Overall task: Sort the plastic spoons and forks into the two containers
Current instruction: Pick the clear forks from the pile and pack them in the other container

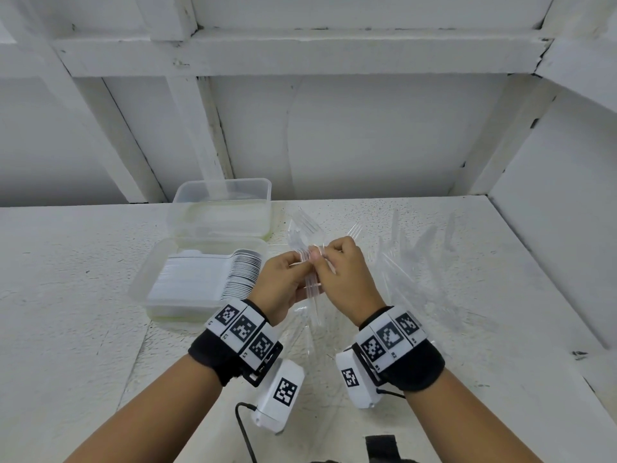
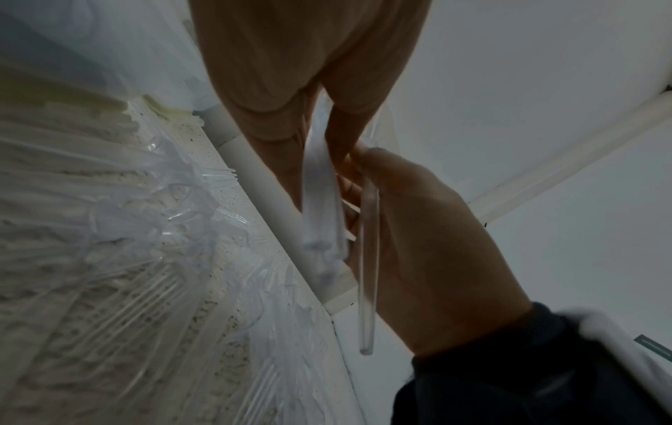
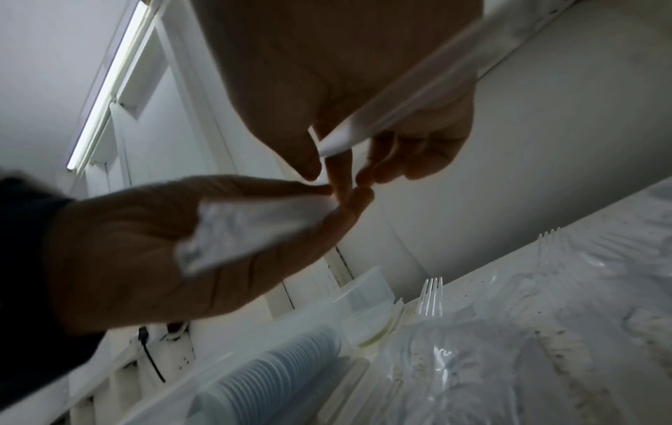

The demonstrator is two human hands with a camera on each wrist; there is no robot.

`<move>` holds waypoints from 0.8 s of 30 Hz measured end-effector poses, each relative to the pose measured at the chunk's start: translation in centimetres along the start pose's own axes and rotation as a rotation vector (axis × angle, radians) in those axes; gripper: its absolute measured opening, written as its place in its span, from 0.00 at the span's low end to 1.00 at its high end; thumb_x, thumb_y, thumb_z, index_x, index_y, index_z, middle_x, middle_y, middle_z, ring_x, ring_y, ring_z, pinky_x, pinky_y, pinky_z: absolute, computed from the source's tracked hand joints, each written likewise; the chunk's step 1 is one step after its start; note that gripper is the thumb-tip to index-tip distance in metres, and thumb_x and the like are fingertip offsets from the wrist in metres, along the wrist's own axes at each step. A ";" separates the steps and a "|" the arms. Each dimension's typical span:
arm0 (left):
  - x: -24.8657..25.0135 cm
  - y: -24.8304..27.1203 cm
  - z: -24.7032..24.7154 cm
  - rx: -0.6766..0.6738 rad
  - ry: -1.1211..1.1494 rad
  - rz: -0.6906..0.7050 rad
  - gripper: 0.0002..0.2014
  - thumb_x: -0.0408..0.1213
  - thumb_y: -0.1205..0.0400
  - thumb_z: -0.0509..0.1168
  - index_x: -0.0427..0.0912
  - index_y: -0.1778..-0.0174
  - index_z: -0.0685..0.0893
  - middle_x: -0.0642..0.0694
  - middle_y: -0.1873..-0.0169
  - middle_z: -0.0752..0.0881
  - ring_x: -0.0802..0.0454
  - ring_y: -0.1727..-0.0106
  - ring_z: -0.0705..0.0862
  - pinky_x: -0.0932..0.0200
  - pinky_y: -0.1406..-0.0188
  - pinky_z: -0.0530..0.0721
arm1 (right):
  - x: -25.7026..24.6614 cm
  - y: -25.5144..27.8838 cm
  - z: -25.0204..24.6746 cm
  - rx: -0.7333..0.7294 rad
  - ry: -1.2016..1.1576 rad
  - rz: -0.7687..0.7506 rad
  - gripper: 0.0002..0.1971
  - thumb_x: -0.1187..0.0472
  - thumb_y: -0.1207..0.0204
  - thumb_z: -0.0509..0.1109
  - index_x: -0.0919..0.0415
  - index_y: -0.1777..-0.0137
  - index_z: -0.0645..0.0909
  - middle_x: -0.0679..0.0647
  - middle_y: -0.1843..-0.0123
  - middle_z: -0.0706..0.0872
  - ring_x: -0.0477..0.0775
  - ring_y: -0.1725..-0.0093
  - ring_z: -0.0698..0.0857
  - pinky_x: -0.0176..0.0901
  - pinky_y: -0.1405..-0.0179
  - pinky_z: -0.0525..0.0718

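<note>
My two hands meet above the middle of the table. The left hand [image 1: 293, 279] grips a bundle of clear plastic forks [image 1: 309, 279], tines pointing away from me. The right hand [image 1: 344, 269] pinches a single clear fork [image 1: 354, 231] right beside the bundle. In the left wrist view the bundle [image 2: 320, 207] hangs from the left fingers, and the single fork's handle [image 2: 368, 258] lies along the right hand [image 2: 436, 244]. The near container [image 1: 147, 285] holds a packed row of white spoons [image 1: 240, 275]. The far container [image 1: 220, 192] looks nearly empty.
Several loose clear forks [image 1: 417, 255] and clear plastic wrap [image 1: 314, 345] lie on the white table [image 1: 66, 295], right of the containers and under my hands. White walls and beams close in behind and on the right. A black cable [image 1: 245, 432] runs near the front edge.
</note>
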State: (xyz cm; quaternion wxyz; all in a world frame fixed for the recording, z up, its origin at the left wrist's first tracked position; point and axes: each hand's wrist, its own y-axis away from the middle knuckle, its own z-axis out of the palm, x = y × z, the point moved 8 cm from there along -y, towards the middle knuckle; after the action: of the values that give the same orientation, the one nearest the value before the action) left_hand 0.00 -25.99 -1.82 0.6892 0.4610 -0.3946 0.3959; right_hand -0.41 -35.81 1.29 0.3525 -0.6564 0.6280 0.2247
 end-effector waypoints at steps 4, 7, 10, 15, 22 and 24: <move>-0.2 -0.2 -0.4 0.012 0.002 -0.024 0.04 0.28 0.16 0.60 0.34 0.50 0.80 0.39 0.59 0.88 0.51 0.60 0.89 0.54 0.55 0.88 | 0.9 -0.5 -1.2 -0.035 -0.114 0.148 0.15 0.53 0.15 0.54 0.60 0.37 0.74 0.50 0.56 0.82 0.46 0.60 0.80 0.35 0.61 0.77; -0.3 -0.3 -0.6 0.026 0.024 -0.031 0.05 0.29 0.16 0.60 0.35 0.49 0.80 0.41 0.58 0.88 0.50 0.58 0.89 0.54 0.54 0.88 | 1.7 -0.6 -1.1 -0.071 -0.226 0.246 0.19 0.48 0.15 0.50 0.56 0.31 0.72 0.52 0.40 0.82 0.48 0.43 0.79 0.39 0.44 0.74; -0.2 -0.4 -0.6 0.039 0.030 -0.027 0.04 0.28 0.17 0.61 0.35 0.48 0.80 0.41 0.57 0.89 0.50 0.56 0.89 0.53 0.53 0.88 | 2.0 -0.7 -1.0 -0.036 -0.286 0.269 0.18 0.56 0.13 0.49 0.57 0.30 0.74 0.50 0.33 0.80 0.49 0.34 0.77 0.32 0.39 0.71; 0.0 -0.4 -0.5 0.054 0.037 -0.012 0.03 0.27 0.18 0.62 0.35 0.49 0.78 0.37 0.51 0.88 0.45 0.47 0.88 0.51 0.50 0.86 | 2.3 -0.7 -0.8 0.067 -0.253 0.219 0.12 0.64 0.19 0.63 0.54 0.41 0.84 0.51 0.54 0.84 0.50 0.54 0.83 0.40 0.49 0.85; 0.4 -0.1 -0.3 0.069 -0.030 0.049 0.05 0.31 0.18 0.63 0.36 0.48 0.80 0.43 0.61 0.89 0.52 0.61 0.88 0.56 0.57 0.87 | 1.0 -0.7 0.4 0.009 -0.298 0.238 0.11 0.61 0.19 0.63 0.56 0.43 0.85 0.54 0.42 0.74 0.54 0.37 0.77 0.31 0.46 0.76; 0.5 -0.1 -0.3 0.055 -0.062 0.053 0.04 0.30 0.18 0.63 0.37 0.50 0.82 0.44 0.62 0.89 0.54 0.62 0.88 0.57 0.58 0.87 | 1.1 -0.6 0.7 0.009 -0.415 0.309 0.06 0.57 0.20 0.65 0.46 0.58 0.78 0.51 0.44 0.73 0.59 0.35 0.76 0.50 0.36 0.78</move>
State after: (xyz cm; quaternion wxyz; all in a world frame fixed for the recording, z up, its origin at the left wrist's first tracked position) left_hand 0.35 -25.67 -1.44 0.6530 0.4811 -0.4171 0.4101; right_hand 0.40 -36.11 0.12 0.4382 -0.4912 0.6360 0.4028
